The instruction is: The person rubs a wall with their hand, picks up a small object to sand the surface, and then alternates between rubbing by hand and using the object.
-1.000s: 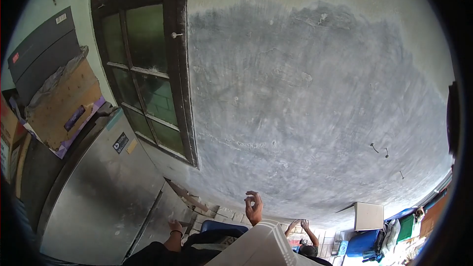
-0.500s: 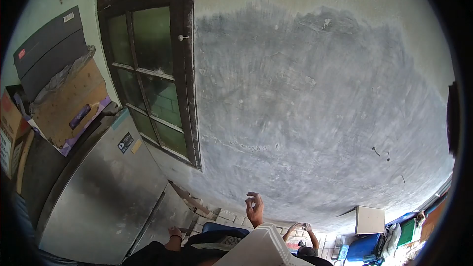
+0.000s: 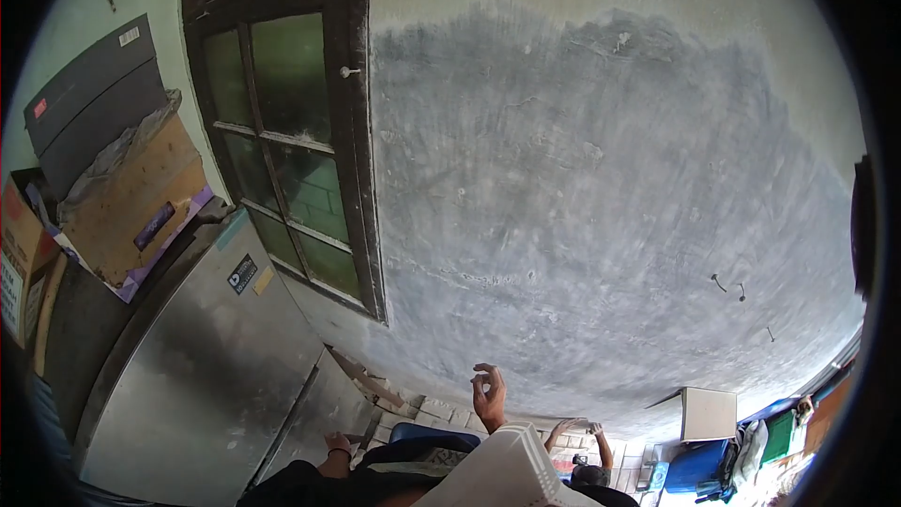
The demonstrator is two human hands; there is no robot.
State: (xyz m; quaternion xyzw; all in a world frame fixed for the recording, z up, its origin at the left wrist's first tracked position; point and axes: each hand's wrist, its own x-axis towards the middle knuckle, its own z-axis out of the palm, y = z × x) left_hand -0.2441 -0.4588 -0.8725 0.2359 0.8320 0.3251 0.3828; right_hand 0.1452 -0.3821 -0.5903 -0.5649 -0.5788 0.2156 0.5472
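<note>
Low in the view, my left hand [image 3: 337,444], with a dark band at the wrist, is beside the steel fridge [image 3: 202,366]. Its small visible fingers look stretched out, with nothing seen in them. My right hand [image 3: 489,398] is raised in front of the grey wall patch [image 3: 563,188]. Thumb and fingers curve toward each other in a C shape, tips slightly apart, nothing between them. A white plastic piece with a perforated edge [image 3: 497,469] hides the forearm below it. Between the hands shows a blue chair back [image 3: 427,432].
Another person [image 3: 589,475] is lower right, both arms raised around a small dark object. A carton [image 3: 709,414] and a blue container [image 3: 694,469] stand further right. Boxes [image 3: 131,197] sit on the fridge, beside a dark-framed window [image 3: 291,150]. Nails [image 3: 718,283] stick out of the wall.
The view has shifted very slightly. Both my hands keep the same pose. The other person's raised arms and head sit a little further right.
</note>
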